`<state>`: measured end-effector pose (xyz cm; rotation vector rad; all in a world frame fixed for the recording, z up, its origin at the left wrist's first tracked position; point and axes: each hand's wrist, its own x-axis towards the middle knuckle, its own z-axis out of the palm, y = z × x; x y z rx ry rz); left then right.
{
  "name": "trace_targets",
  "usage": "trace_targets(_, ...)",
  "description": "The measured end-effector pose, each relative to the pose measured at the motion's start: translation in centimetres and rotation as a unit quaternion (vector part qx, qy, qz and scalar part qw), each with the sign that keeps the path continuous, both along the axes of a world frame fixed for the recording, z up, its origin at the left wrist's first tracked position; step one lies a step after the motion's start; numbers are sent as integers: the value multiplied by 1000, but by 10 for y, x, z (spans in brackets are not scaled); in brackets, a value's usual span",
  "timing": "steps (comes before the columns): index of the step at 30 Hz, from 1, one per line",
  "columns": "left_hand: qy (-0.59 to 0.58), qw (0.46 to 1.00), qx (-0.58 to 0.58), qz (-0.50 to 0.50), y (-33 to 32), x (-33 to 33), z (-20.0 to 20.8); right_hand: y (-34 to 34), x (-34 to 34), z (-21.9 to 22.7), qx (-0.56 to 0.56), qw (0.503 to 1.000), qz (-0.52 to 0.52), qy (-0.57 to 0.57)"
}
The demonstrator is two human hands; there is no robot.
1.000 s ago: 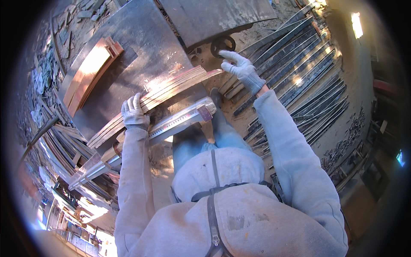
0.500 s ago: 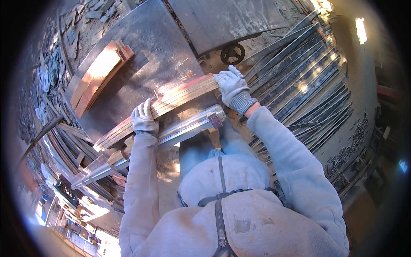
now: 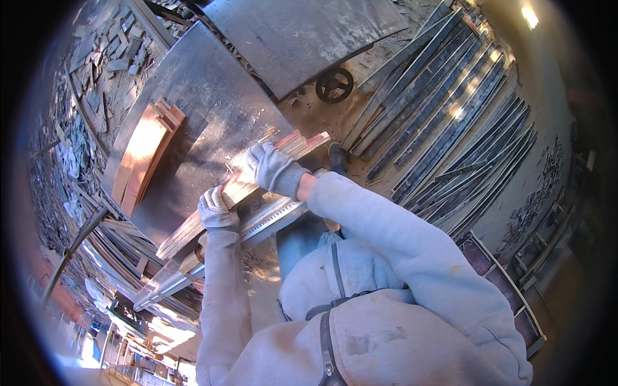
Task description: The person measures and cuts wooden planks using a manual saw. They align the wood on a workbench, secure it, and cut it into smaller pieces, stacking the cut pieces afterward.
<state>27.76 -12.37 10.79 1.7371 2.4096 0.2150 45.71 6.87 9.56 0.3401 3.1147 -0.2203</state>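
A bundle of long wooden strips (image 3: 183,237) with reddish edges lies slanting across the near part of a metal machine table (image 3: 254,106). My left hand (image 3: 215,208), in a pale knit glove, is closed over the near-left part of the bundle. Also gloved, my right hand (image 3: 273,168) is closed over its middle, just up and to the right of the left. Several strip ends stick out unevenly past the right hand. Alongside the bundle, on my side, runs a metal fence (image 3: 273,217) with a ruler scale, partly behind my sleeves.
Curved wooden pieces (image 3: 143,151) are stacked on the table's left. Beyond stands a second metal plate (image 3: 302,38), with a black handwheel (image 3: 335,85) below it. Long dark strips (image 3: 438,109) cover the floor at right. Offcuts (image 3: 119,64) litter the far left.
My right hand has shifted from the bundle's right end leftward to its middle. Strip ends at the right now look staggered. The left hand keeps its hold; the view has shifted somewhat.
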Motion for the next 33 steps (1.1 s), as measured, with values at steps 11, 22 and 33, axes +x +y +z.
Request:
trace_targets(11,13,1000,25,12,6,0,-8,15,-7,10,-71,997,8,42)
trace_targets(22,89,992,77,38,28,19,9,40,7,51,12,1000,27,8)
trace_targets(33,106,988,-58,97,47,38,37,47,21,70,43,999,12,29)
